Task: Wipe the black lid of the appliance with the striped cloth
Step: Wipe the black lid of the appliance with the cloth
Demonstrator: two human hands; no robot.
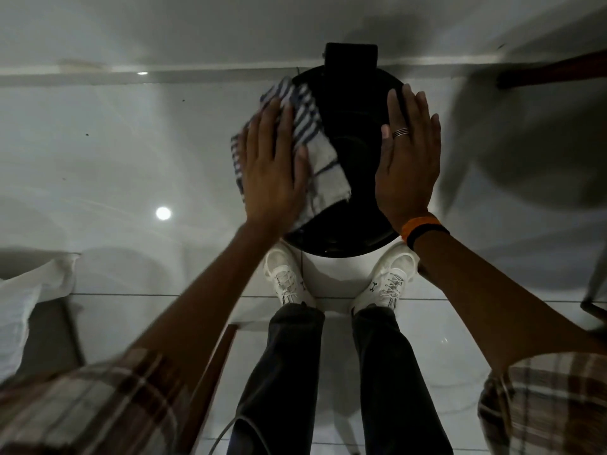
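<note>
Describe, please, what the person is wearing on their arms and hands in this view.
Both forearms are bare, with short plaid sleeves in brown and cream at the frame's bottom corners. The right hand has a thin banded ring on one finger and an orange band beside a black band at the wrist. The left hand wears nothing visible.

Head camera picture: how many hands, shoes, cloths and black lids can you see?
Hands: 2, left hand and right hand
Shoes: 2, one and another
Striped cloth: 1
Black lid: 1
Total: 6
</note>
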